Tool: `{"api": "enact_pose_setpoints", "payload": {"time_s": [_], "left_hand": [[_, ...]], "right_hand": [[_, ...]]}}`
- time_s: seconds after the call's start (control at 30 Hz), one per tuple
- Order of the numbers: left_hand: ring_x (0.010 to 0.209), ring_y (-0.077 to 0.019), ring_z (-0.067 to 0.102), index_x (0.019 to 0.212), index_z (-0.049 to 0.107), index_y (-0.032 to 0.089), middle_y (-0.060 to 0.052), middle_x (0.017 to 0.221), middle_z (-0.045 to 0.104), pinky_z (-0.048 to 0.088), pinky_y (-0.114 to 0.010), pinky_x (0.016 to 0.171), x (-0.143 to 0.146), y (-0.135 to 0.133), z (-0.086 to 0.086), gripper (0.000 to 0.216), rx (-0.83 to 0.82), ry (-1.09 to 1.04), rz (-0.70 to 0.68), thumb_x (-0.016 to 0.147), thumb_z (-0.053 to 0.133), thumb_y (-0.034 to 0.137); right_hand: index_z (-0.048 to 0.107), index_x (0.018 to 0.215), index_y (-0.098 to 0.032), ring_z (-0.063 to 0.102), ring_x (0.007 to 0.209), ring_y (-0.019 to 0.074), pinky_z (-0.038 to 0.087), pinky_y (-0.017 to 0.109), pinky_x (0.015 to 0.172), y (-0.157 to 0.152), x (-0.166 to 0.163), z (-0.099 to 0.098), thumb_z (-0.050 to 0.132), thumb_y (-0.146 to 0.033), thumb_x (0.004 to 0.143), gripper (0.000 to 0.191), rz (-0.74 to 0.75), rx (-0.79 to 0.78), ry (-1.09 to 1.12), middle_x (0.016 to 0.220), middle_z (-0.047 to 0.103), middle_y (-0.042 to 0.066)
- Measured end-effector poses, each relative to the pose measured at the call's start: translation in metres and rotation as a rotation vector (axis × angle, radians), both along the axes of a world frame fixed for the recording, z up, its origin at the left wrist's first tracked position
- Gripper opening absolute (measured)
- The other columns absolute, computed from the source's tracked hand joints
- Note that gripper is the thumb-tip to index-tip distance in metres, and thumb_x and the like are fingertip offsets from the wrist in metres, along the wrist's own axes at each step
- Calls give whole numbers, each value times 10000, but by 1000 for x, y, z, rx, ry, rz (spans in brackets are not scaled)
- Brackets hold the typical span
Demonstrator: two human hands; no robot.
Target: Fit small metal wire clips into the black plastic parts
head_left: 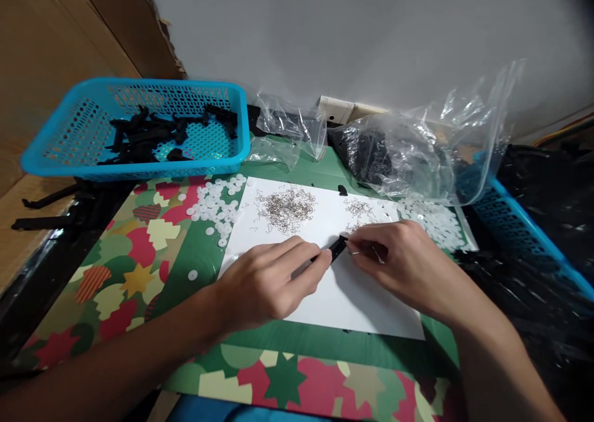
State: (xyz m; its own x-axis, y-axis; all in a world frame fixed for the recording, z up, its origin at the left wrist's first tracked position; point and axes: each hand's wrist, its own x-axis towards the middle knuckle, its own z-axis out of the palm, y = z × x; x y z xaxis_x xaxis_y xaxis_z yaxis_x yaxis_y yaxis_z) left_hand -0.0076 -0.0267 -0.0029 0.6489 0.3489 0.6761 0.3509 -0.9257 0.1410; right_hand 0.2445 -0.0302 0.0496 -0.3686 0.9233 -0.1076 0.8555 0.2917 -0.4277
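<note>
My left hand grips a slim black plastic part between thumb and fingers, above a white sheet of paper. At the part's far end, my right hand is closed in a pinch. Whatever sits between its fingertips is too small to make out. Behind the hands, a pile of tiny bent metal wire pieces lies on the sheet, with a smaller wire cluster near the right hand. White plastic discs are scattered left of the sheet, and more small white pieces lie to its right.
A blue basket with black parts stands at the back left. Clear plastic bags lie at the back, one holding dark pieces. Another blue basket edge and black plastic are at the right. Patterned board lies under the sheet.
</note>
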Motion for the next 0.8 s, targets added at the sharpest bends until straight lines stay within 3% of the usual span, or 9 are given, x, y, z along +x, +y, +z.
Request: {"api": "enact_pose_setpoints", "payload": {"time_s": [0.47,0.8], "left_hand": [[808,-229,763,1143,711,-20,-127,883,786,606,-334,555,0,0,9,189,74,61,1,987,623,43],[761,-242,750,1111,733,-38,-136,861,779,576,-347,523,1,-3,12,196,63,58,-12,964,636,47]], "right_hand": [[621,677,-210,374,533,106,324,275,527,-3,1,-1,639,-134,825,168,-18,-33,-16,574,497,-45],[635,673,-207,429,521,99,332,250,519,-4,2,2,622,-122,825,175,-23,-72,5,563,534,-44]]}}
